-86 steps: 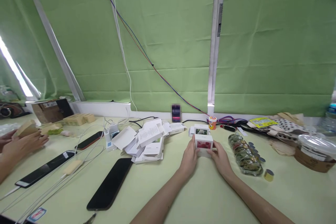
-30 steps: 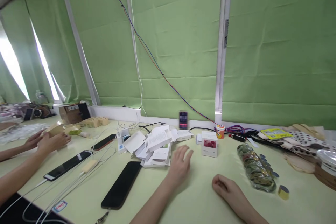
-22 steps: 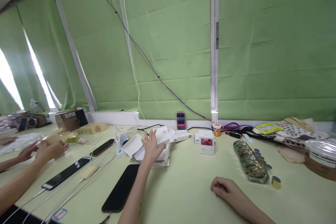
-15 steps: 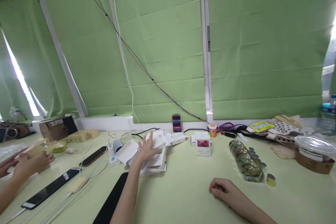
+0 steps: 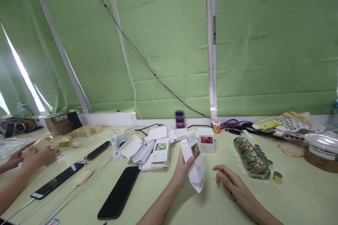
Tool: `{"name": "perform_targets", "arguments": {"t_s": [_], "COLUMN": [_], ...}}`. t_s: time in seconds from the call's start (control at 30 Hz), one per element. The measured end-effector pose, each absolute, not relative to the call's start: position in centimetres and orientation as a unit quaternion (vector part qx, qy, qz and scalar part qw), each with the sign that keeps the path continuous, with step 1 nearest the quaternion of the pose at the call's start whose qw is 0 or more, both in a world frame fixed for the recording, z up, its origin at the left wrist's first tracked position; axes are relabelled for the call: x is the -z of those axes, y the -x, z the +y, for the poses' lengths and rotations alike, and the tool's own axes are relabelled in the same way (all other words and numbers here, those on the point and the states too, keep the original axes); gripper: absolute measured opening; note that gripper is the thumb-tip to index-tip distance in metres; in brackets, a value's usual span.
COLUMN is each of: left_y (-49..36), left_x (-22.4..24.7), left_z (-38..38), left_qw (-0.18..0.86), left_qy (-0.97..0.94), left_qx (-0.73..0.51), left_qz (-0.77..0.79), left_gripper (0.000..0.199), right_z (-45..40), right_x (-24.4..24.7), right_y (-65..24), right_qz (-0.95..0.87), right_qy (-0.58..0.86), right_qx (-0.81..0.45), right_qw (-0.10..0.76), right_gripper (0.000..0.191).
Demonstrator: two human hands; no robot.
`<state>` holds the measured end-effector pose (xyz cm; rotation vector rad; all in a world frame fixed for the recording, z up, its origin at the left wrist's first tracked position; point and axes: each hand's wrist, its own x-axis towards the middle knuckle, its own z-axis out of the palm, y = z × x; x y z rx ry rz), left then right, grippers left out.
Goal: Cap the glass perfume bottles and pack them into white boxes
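My left hand [image 5: 182, 170] is closed round a flattened white carton [image 5: 194, 163] printed with a dark picture, holding it tilted above the table in front of me. Just to the right, my right hand [image 5: 229, 182] hovers with loosely curled fingers and nothing in it, apart from the carton. A pile of white flat cartons [image 5: 154, 151] lies to the left, the top one showing white flowers. Behind the held carton stands an upright white box [image 5: 206, 143] with a red picture.
A black phone [image 5: 118, 193] lies to the left, near charging cables and a power bank [image 5: 83, 177]. Rightward are a wrapped camouflage-coloured roll [image 5: 250, 158], a small gold roll [image 5: 277, 178] and a lidded tub [image 5: 322, 151]. Another person's hands [image 5: 37, 154] work at far left.
My left hand has left the carton pile and moved right and nearer, now gripping one carton. The right hand has lifted slightly and its fingers have loosened. The view has shifted slightly.
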<state>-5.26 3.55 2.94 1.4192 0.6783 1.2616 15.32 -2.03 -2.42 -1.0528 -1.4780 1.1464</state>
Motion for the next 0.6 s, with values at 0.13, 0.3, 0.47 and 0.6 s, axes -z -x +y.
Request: {"name": "perform_targets", "arguments": {"t_s": [0.13,0.3,0.47,0.6], "left_y": [3.8,2.6,2.1,2.7], "left_x": [0.0,0.8,0.2,-0.5], "left_z": [2.6,1.6,1.0,1.3], "left_qw": [0.781,0.832,0.826,0.784], "left_qy": [-0.45,-0.397,-0.378,-0.396], "left_qx": [-0.388,-0.357,-0.385,-0.43], "left_qz": [0.193,0.153,0.161,0.208], "left_gripper": [0.088,0.082,0.066,0.051], "right_z": [-2.1,-2.1,-2.8,-3.0], "right_x": [2.4,2.4,2.1,2.5], "right_y": [-15.3,-14.8,-14.4,-14.4], "right_qz": [-0.576,-0.571,-0.586,-0.607], "right_qy": [0.413,0.394,0.364,0.354], "right_qx": [-0.47,-0.494,-0.508,-0.518], "right_qw": [0.525,0.524,0.515,0.488], "right_gripper": [0.047,0.058,0.062,0.065]}}
